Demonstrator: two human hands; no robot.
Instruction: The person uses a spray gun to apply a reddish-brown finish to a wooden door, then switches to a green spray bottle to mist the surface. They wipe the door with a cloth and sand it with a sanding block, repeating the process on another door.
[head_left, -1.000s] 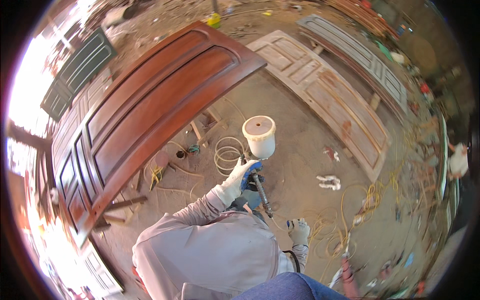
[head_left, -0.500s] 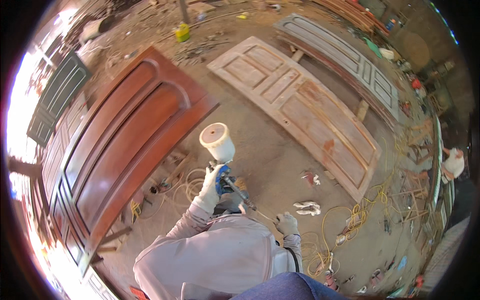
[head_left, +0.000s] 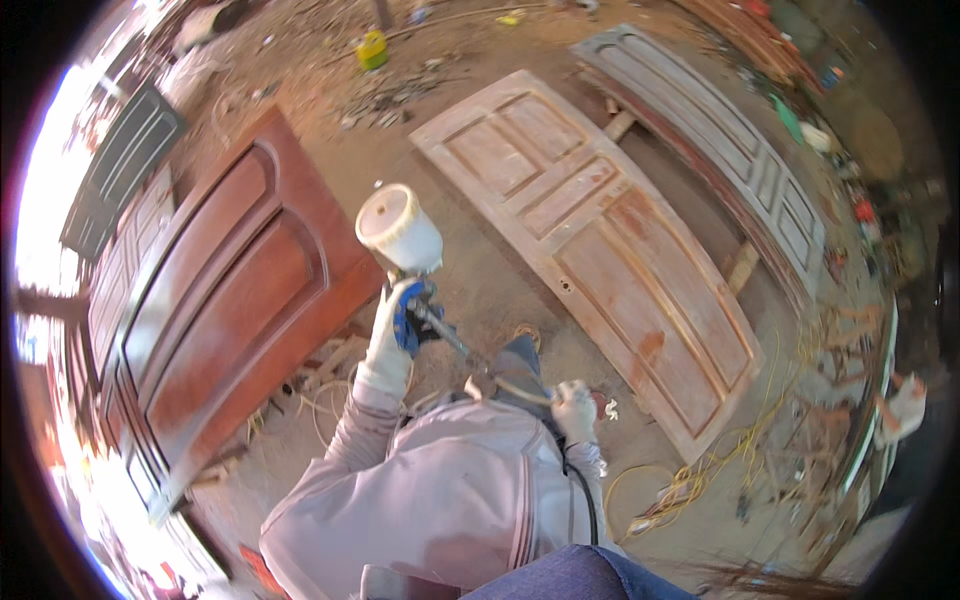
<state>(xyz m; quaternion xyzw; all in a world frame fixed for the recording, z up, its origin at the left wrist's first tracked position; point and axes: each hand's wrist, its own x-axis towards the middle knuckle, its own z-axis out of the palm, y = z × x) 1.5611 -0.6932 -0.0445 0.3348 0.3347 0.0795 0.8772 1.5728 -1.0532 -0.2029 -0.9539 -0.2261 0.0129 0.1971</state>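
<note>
On my feed I saw the right hand (head_left: 574, 412) closed round one hose (head_left: 520, 388), the left hand (head_left: 385, 335) gripping one spray gun (head_left: 424, 296) below its white cup (head_left: 410, 240). Left, nearer that hand, one red-brown door (head_left: 235, 300) slanted up-right; one bare door (head_left: 590, 255), one grey door (head_left: 712, 132) lay right.

No lettering, label, number or sign can be read anywhere in view.
</note>
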